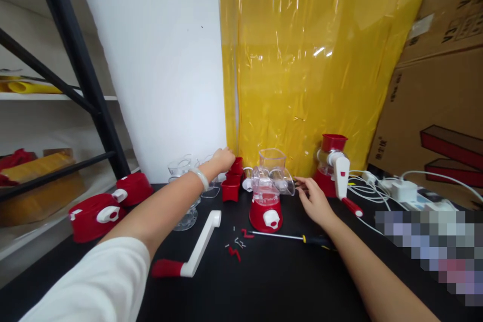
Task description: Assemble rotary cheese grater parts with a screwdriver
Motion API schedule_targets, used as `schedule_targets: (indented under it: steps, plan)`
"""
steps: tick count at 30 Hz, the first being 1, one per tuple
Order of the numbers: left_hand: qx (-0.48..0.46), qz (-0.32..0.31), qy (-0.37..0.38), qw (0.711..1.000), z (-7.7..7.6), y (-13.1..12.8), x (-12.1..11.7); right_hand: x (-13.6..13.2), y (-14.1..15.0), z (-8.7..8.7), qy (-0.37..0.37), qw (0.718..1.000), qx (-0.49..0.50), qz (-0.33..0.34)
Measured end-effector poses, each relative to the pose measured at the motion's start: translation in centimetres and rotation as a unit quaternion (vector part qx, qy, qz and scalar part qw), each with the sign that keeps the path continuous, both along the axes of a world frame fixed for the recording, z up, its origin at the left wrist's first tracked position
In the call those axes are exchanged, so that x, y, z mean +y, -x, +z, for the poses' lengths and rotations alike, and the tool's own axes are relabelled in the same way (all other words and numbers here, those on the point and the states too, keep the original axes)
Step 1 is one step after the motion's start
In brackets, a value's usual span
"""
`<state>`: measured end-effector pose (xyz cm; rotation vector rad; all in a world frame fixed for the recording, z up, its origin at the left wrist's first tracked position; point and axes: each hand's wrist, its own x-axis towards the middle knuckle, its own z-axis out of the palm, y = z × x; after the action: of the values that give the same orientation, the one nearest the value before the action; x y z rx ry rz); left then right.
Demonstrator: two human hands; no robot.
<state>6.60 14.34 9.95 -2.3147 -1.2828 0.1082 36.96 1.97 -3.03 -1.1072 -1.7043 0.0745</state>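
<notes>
Mid-frame, your left hand (224, 160) is by red hoppers (230, 189); your right hand (314, 200), by the clear housing (263, 187); I cannot tell either grip.

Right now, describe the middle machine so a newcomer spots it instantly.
Below the yellow sheet, on the black table, look left of the right hand. There stands the middle machine, red-based. Its hopper is clear; the rightmost machine has a red one.

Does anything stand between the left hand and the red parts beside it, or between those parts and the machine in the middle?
Nothing visible blocks the left hand from the red parts, though its fingertips are hidden. Between those parts and the machine, a small white-ended drum stands in the gap.
</notes>
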Motion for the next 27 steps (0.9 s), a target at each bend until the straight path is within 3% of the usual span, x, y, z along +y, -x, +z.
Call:
schedule_targets:
  steps: [5,8,15,27]
  plan:
    - [-0.032,-0.014,0.012,0.999,2.6,-0.2,-0.2,0.0,-0.2,0.1,0.005,1.000,0.002,-0.007]
    - [-0.077,-0.003,0.000,0.997,3.3,-0.7,-0.7,0.0,-0.3,0.0,0.002,1.000,0.004,-0.009]
    - [-0.129,0.013,-0.010,0.992,1.8,-2.4,-0.3,-0.1,0.0,-0.2,0.012,1.000,0.009,0.008]
    - [-0.079,0.096,0.064,0.990,0.8,-5.1,2.4,-0.4,0.2,0.0,0.018,1.000,-0.020,0.015]
